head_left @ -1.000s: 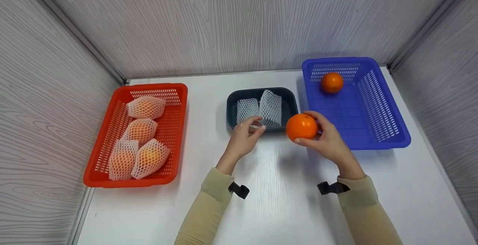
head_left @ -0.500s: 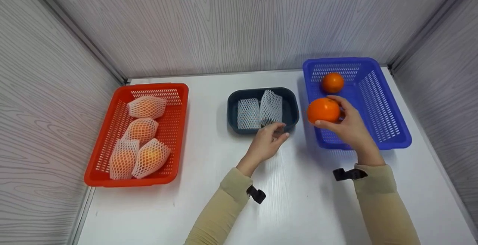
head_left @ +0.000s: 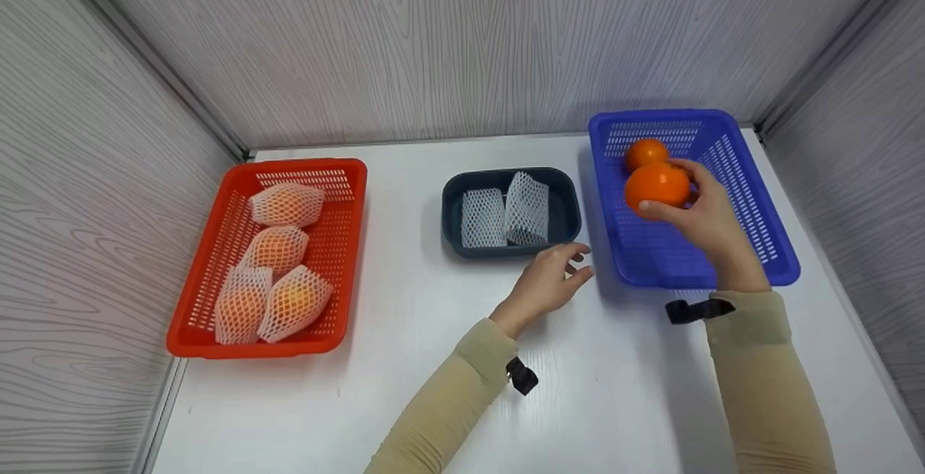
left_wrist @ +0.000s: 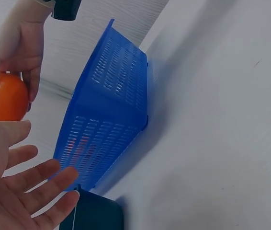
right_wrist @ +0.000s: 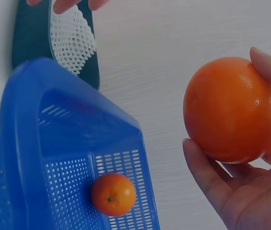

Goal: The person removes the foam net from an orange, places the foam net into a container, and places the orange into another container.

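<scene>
My right hand [head_left: 712,214] grips an orange [head_left: 656,191] between thumb and fingers, held over the blue basket [head_left: 784,261]. In the right wrist view the orange [right_wrist: 233,110] hangs higher than the basket's rim. A second orange [head_left: 645,153] lies in that basket's far left corner, partly behind the held one in the head view. My left hand [head_left: 548,282] holds nothing; its fingers are spread and loosely bent, just in front of the dark tray [head_left: 455,243]. Two white foam net sleeves [head_left: 484,220] lie in the tray, one of them propped up.
On the left stands a red basket [head_left: 354,243] with several fruits in white foam nets [head_left: 296,304]. All containers sit on a white table [head_left: 405,387]. Wood-grained panels [head_left: 462,48] wall in the back and both sides.
My right hand has carried the orange right and away from me, from beside the tray to over the blue basket. My left hand has left the net sleeves and shifted right.
</scene>
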### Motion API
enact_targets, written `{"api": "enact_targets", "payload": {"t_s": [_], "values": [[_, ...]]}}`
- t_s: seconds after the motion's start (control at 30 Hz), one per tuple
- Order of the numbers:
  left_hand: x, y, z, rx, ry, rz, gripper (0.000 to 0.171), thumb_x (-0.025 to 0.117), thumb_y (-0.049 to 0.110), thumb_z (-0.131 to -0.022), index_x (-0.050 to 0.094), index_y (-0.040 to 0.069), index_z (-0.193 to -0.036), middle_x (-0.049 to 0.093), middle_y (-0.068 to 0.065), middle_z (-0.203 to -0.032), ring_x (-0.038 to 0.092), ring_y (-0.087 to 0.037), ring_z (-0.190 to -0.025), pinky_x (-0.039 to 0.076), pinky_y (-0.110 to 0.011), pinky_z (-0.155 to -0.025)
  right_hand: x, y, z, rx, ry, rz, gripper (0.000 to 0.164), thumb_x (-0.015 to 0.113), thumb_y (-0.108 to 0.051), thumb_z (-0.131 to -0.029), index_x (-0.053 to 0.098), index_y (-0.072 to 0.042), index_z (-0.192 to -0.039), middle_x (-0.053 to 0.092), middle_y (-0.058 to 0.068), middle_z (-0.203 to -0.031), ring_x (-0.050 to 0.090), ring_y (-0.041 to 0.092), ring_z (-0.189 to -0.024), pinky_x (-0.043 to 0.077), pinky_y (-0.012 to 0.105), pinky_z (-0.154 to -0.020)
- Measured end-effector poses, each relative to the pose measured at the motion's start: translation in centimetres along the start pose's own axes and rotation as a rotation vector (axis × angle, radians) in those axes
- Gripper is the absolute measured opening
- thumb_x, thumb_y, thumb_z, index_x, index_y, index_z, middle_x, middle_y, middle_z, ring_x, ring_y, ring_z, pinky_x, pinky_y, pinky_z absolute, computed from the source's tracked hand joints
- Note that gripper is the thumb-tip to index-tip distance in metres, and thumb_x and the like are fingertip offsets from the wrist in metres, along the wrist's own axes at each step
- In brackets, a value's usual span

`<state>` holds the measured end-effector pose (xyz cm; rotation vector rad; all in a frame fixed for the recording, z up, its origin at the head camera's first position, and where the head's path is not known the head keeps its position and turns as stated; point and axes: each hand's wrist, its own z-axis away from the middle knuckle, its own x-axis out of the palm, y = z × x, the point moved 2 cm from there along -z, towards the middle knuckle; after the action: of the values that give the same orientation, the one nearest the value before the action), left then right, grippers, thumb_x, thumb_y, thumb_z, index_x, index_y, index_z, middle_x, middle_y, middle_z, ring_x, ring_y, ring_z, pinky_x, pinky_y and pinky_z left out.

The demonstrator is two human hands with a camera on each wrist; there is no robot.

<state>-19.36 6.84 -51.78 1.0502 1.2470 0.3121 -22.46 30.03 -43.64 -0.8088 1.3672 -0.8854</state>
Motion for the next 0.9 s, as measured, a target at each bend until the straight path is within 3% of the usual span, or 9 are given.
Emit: {"api": "enact_targets", "payload": {"t_s": [0.23, 0.5, 0.73, 0.9], "values": [[1.3, 0.7, -0.6, 0.034, -0.036, -0.07, 0.036, 0.062, 0.028, -0.098, 0.062, 0.009, -0.129, 0.065, -0.005, -0.118, 0.066, -0.016, -0.097, 0.048, -0.018, -0.078, -1.4, 0.6, -1.4, 0.059, 0.023, 0.039, 0.092, 0.078, -0.047, -0.08, 0.03, -0.014, -0.152, 0.036, 0.015, -0.148, 0.038, 0.036, -0.127, 0.032, 0.056, -0.106], [2.6, 0.9, -1.1, 0.071, -0.065, -0.175, 0.042, 0.059, 0.031, -0.099, 0.057, 0.017, -0.139, 0.064, 0.0, -0.122, 0.064, -0.011, -0.095, 0.047, -0.019, -0.075, -2.5, 1.4, -3.0, 0.107, 0.015, 0.066, 0.096, 0.076, -0.051, -0.081, 0.025, -0.014, -0.154, 0.031, 0.018, -0.151, 0.036, 0.038, -0.129, 0.031, 0.058, -0.106], [3.5, 0.5, -1.5, 0.038, -0.07, 0.007, 0.044, 0.063, 0.028, -0.097, 0.056, 0.011, -0.138, 0.066, -0.007, -0.118, 0.066, -0.014, -0.094, 0.047, -0.016, -0.078, -3.2, 3.0, -4.5, 0.16, 0.032, 0.105, 0.1, 0.074, -0.056, -0.08, 0.024, -0.011, -0.154, 0.033, 0.02, -0.15, 0.036, 0.038, -0.127, 0.03, 0.058, -0.106], [4.0, 0.3, -1.7, -0.004, -0.03, 0.051, 0.04, 0.068, 0.029, -0.094, 0.06, 0.017, -0.132, 0.068, -0.004, -0.111, 0.064, -0.006, -0.086, 0.047, -0.017, -0.075, -3.4, 4.0, -5.3, 0.206, 0.027, 0.106, 0.102, 0.073, -0.057, -0.08, 0.022, -0.009, -0.154, 0.033, 0.021, -0.149, 0.036, 0.04, -0.127, 0.03, 0.058, -0.107]]}}
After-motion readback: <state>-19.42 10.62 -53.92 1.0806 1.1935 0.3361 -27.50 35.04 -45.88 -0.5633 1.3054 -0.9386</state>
